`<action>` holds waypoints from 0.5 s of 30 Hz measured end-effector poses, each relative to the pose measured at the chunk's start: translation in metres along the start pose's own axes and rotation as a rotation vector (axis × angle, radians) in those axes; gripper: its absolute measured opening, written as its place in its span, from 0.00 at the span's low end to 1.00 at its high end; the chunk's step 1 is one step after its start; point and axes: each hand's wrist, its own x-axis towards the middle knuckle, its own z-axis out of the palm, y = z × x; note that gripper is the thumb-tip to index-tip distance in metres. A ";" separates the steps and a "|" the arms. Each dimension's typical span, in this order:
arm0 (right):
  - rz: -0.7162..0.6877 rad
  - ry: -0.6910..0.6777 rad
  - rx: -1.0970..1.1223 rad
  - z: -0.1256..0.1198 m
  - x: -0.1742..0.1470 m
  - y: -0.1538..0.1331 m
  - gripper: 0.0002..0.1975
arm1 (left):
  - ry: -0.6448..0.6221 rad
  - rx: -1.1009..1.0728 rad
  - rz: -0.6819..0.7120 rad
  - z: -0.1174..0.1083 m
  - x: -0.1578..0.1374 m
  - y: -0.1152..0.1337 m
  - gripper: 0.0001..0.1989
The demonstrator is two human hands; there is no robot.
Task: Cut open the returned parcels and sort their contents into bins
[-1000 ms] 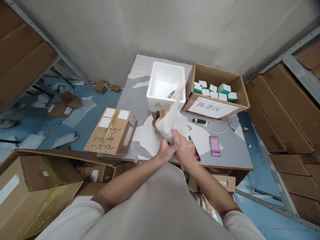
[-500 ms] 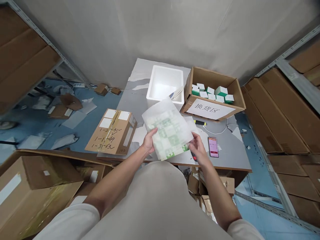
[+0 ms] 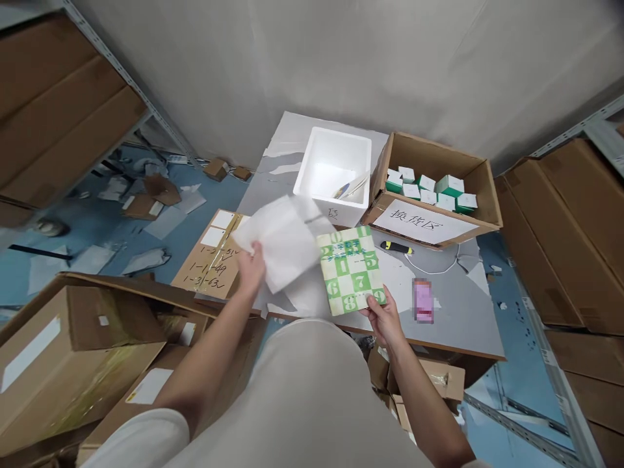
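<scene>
My right hand (image 3: 383,315) pinches the lower right corner of a book (image 3: 351,272) with a green and white checkered cover printed with numbers. It is held above the front of the table, cover facing up. My left hand (image 3: 252,268) grips a translucent white sleeve (image 3: 280,240), blurred by motion, to the left of the book. The sleeve looks flat, with nothing visible inside. It covers part of a taped carton (image 3: 207,263) marked with handwritten numbers.
A white foam box (image 3: 333,149) with some flat printed items stands at the back, beside a cardboard box (image 3: 439,224) of several green-and-white cartons. A yellow-black cutter (image 3: 396,247) and a blurred pink phone (image 3: 424,301) lie on the grey table (image 3: 458,325). Large cartons (image 3: 112,338) stand at left.
The book has come out of the translucent sleeve. My left hand has carried the sleeve leftward, while my right hand now holds the bare book. The view has shifted slightly.
</scene>
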 end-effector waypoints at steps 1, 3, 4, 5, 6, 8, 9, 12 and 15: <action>-0.017 0.020 0.024 -0.003 0.001 0.001 0.28 | 0.082 0.188 0.124 -0.013 0.010 -0.006 0.23; -0.051 0.053 0.071 -0.007 0.005 0.002 0.26 | 0.085 0.531 0.374 -0.031 0.020 -0.021 0.27; -0.067 0.068 0.091 -0.006 0.007 0.002 0.26 | 0.006 0.679 0.448 -0.036 0.022 -0.030 0.28; -0.081 0.078 0.106 -0.005 0.011 0.002 0.26 | -0.106 0.801 0.489 -0.037 0.020 -0.040 0.28; -0.092 0.082 0.116 -0.003 0.014 0.002 0.26 | -0.219 0.898 0.498 -0.035 0.017 -0.048 0.29; -0.111 0.080 0.130 0.004 0.021 0.002 0.27 | -0.394 1.000 0.456 -0.025 0.005 -0.061 0.33; -0.116 0.077 0.134 0.007 0.024 0.001 0.27 | -0.435 0.987 0.433 -0.018 -0.003 -0.063 0.37; -0.122 0.073 0.129 0.018 0.028 0.003 0.28 | -0.468 0.693 0.410 0.005 -0.034 -0.048 0.44; -0.122 0.049 0.099 0.027 0.026 0.010 0.30 | -0.677 0.125 0.250 0.030 -0.066 -0.015 0.42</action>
